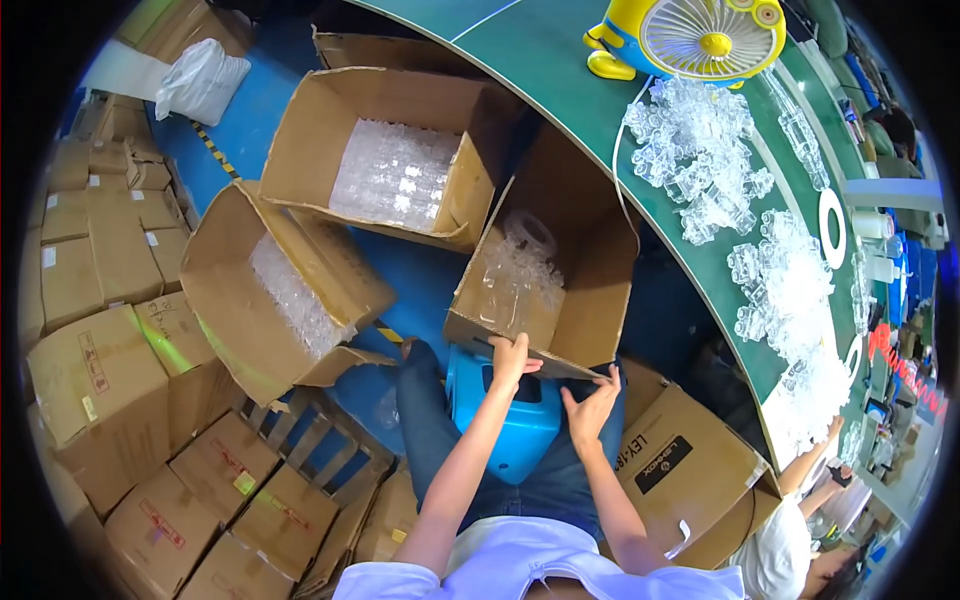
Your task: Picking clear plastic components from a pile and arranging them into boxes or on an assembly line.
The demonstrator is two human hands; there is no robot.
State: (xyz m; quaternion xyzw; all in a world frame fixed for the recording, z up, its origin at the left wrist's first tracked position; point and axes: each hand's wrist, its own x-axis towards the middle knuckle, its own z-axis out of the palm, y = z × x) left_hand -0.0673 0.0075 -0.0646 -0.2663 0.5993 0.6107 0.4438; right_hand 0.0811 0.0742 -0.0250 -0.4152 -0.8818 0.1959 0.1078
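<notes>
An open cardboard box stands in front of my knees, with clear plastic pieces and a whitish ring-shaped roll inside it. My left hand grips the middle of its near rim, fingers bent over the edge. At the right near corner, my right hand holds the same rim between thumb and fingers; part of that grip is hidden by the cardboard. Below the rim, between my legs, sits a blue plastic container with a dark opening.
Two more open boxes hold clear pieces. The green table curves along the right, bearing piles of clear parts and a yellow fan. Closed cartons are stacked left. Another person works at lower right.
</notes>
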